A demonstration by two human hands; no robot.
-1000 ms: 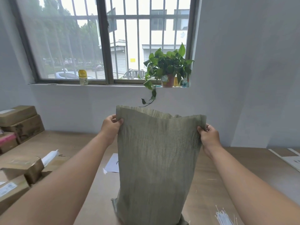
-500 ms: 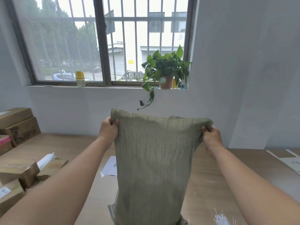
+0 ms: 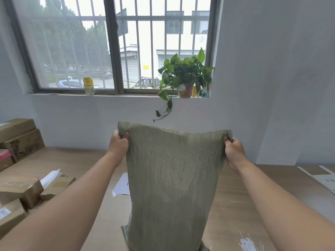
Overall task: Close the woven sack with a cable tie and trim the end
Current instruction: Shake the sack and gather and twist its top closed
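Observation:
A grey-green woven sack (image 3: 170,180) stands upright on the wooden table (image 3: 235,211), its mouth at the top stretched wide and flat. My left hand (image 3: 118,144) grips the sack's top left corner. My right hand (image 3: 233,151) grips the top right corner. A bundle of white cable ties (image 3: 247,244) lies on the table at the lower right, partly cut off by the frame edge. No cutting tool is in view.
Cardboard boxes (image 3: 20,189) are stacked along the left side of the table. A white sheet of paper (image 3: 122,185) lies behind the sack. A potted plant (image 3: 184,77) and a yellow-capped bottle (image 3: 88,86) stand on the window sill. Flat card pieces (image 3: 322,176) lie at the right.
Both hands have drawn the sack's top corners further apart and slightly lower, pulling the mouth taut. The view has shifted down a little.

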